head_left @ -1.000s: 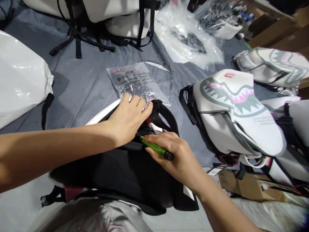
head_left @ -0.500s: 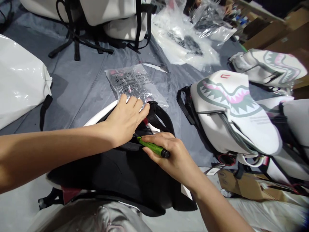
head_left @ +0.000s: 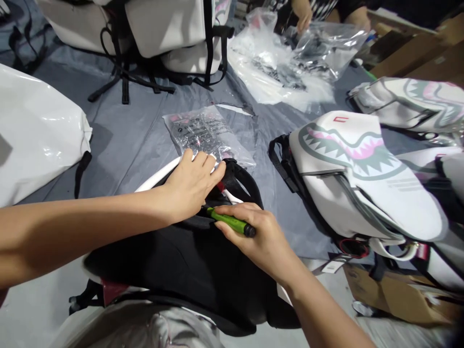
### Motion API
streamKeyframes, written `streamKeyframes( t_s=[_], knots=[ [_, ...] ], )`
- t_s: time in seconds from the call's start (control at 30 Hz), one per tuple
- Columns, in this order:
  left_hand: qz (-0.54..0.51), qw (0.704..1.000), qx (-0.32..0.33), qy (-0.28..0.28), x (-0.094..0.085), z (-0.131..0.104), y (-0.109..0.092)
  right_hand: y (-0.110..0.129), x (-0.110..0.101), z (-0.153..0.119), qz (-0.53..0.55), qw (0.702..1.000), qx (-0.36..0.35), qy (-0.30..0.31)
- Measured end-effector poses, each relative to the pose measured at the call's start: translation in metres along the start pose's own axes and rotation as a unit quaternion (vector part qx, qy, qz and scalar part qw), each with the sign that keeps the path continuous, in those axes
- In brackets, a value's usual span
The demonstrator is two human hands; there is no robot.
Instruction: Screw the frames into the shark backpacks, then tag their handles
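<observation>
A backpack (head_left: 174,270) lies in front of me with its black side up and its white edge on the far side. My left hand (head_left: 190,186) is closed over its far edge near the black straps, fingers bent over the white rim; the fingertips are partly hidden. In my right hand (head_left: 259,227) is a green marker (head_left: 234,223) with a black end, pinched between thumb and fingers. The marker's other end points into the black fabric beside my left hand, and its tip cannot be made out. A clear plastic bag (head_left: 210,133) with printed text lies just beyond.
White backpacks with a shark-mouth print (head_left: 348,164) lie at the right. More white bags (head_left: 166,29) stand at the back, and a glossy white one (head_left: 39,130) is at left. Another person's hand (head_left: 302,12) is near plastic bags (head_left: 282,72). A cardboard box (head_left: 395,295) sits low right.
The view has shifted slightly, so the surroundings sit a little lower and further right. Both hands keep their places on the backpack and marker. The other person's hands show more clearly at the plastic bags.
</observation>
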State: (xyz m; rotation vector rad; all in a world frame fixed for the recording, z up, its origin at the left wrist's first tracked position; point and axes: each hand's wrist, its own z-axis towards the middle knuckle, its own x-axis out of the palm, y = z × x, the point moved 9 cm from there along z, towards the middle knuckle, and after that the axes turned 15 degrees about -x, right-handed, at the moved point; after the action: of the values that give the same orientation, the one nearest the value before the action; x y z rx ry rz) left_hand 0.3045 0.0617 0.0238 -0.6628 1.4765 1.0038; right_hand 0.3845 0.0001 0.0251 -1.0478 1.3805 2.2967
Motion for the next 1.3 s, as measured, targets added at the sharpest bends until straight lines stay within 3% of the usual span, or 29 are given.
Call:
streamKeyframes(
  t_s=[0.2,0.37,0.67,0.9,1.13,1.3],
  knots=[
    [-0.006,0.995,0.042,0.092,-0.003,-0.002,0.011,-0.006,0.01,-0.015,0.066,0.99,0.043,-0.117],
    [0.013,0.979,-0.047,0.198,-0.005,-0.015,0.039,0.007,0.01,-0.021,0.07,0.984,0.005,-0.163],
    [0.053,0.984,-0.027,0.168,0.003,-0.014,0.034,-0.003,0.022,-0.015,0.085,0.976,0.011,-0.198],
    [0.018,0.977,0.009,0.213,-0.002,-0.016,0.039,0.001,0.019,-0.017,0.087,0.977,0.014,-0.194],
    [0.037,0.96,-0.057,0.271,-0.004,-0.019,0.051,0.009,0.017,-0.021,0.063,0.981,0.009,-0.185],
    [0.033,0.968,-0.036,0.246,-0.001,-0.015,0.053,0.008,0.02,-0.015,0.056,0.981,0.001,-0.185]
  ],
)
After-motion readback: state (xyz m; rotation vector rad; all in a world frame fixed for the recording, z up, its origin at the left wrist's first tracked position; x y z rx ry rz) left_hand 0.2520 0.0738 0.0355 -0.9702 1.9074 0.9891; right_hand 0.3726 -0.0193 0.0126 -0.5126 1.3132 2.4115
